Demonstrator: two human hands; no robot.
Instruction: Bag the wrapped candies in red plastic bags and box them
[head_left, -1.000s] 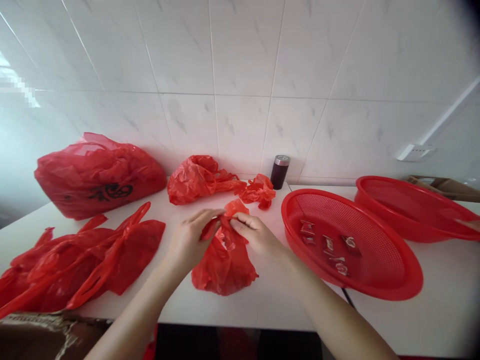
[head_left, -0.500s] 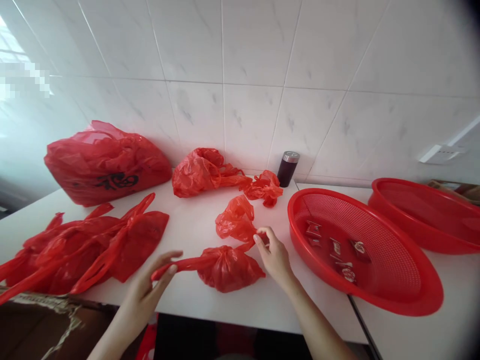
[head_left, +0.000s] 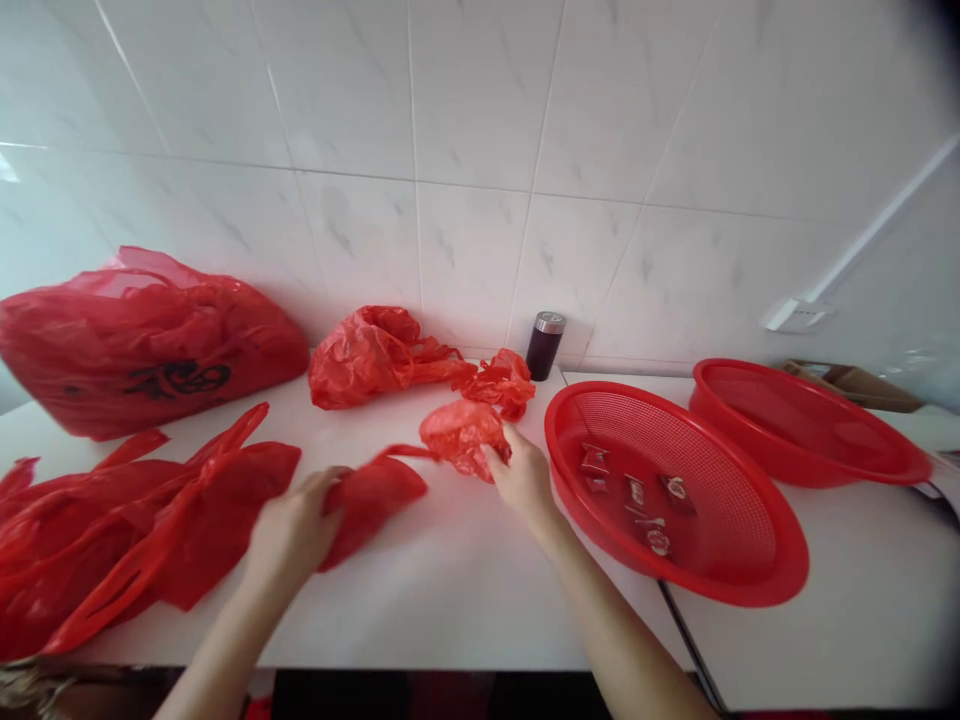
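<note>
As the head view lists it: one red bag (head_left: 375, 500), over the tabletop (head_left: 450, 600), right of the left hand (head_left: 294, 525) gripping its near end, long axis slanting away rightward. One crumpled bag (head_left: 461, 432), left of the right hand (head_left: 523, 475), pinched by it.

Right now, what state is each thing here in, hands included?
Left hand: gripping a blurred red plastic bag
Right hand: pinching a crumpled light-red bag
Large red bag with black lettering: bulging
Red bags at left: heaped together
Red bag near the wall: bunched up
Dark tumbler: upright, silver lid on
Perforated red basket: open, holding small packets
Red basin: upright, contents unclear
</note>
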